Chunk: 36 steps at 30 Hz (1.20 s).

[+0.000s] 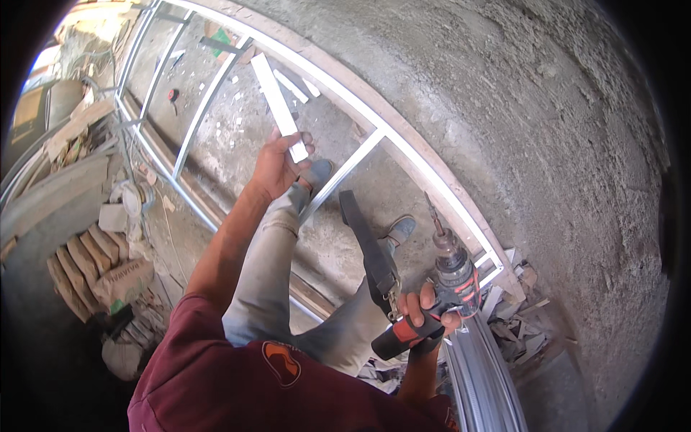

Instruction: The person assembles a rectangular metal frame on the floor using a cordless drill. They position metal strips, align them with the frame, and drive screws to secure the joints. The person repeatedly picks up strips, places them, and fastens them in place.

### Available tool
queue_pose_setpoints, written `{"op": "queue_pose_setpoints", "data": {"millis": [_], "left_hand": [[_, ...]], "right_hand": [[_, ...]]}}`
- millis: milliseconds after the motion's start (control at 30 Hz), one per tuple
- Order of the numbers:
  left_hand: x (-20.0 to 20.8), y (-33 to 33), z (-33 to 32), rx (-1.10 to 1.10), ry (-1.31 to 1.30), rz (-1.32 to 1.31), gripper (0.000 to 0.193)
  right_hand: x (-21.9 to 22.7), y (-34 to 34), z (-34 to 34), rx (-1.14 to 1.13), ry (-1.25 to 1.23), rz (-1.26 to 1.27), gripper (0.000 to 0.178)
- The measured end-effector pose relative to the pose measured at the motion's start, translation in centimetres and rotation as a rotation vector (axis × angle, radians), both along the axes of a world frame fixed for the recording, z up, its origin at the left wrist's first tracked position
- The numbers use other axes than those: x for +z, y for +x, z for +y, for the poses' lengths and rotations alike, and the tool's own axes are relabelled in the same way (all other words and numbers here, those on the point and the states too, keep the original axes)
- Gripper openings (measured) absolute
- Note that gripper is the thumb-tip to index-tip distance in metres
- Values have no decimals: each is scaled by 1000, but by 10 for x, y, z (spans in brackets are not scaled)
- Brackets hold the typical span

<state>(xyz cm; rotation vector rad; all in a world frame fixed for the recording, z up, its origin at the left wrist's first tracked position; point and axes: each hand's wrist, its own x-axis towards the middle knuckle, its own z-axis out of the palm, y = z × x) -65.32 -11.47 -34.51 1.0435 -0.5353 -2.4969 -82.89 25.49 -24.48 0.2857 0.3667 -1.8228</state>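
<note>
My left hand (277,164) is raised in front of me and grips a short white metal channel piece (276,101) near its lower end, the strip pointing up and away. My right hand (425,311) holds a red and black cordless drill (439,302) by its handle, the bit (433,214) pointing upward. A black strap (367,248) hangs from the drill across my grey trouser legs. Both feet stand inside a metal stud frame (403,147) lying on the concrete floor.
Stacked cement bags (93,270) lie at the left. Long corrugated metal profiles (479,378) and broken scraps (518,324) sit beside the drill at the lower right. Loose offcuts (295,85) lie inside the frame. Rough concrete floor (547,129) spreads to the right.
</note>
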Motion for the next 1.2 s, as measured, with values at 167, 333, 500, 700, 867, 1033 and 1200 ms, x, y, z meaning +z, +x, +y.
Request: {"op": "queue_pose_setpoints", "data": {"millis": [167, 333, 500, 700, 867, 1033, 1200], "left_hand": [[57, -37, 70, 265, -114, -202, 37], [40, -26, 100, 207, -296, -563, 35], [5, -28, 124, 216, -268, -503, 34], [-74, -20, 141, 118, -258, -531, 49], [-159, -14, 130, -103, -484, -755, 49], [-215, 20, 132, 55, -577, -646, 52], [-220, 10, 103, 75, -789, -713, 69]], "right_hand": [[24, -64, 50, 258, -25, 48, 45], [50, -98, 64, 335, 15, 116, 44], [30, -104, 68, 373, 44, 144, 46], [-40, -83, 44, 359, 91, 144, 43], [-145, -73, 19, 424, 66, 52, 43], [-227, -79, -28, 507, -6, 30, 38], [-280, -111, -83, 554, -267, 71, 38]]}}
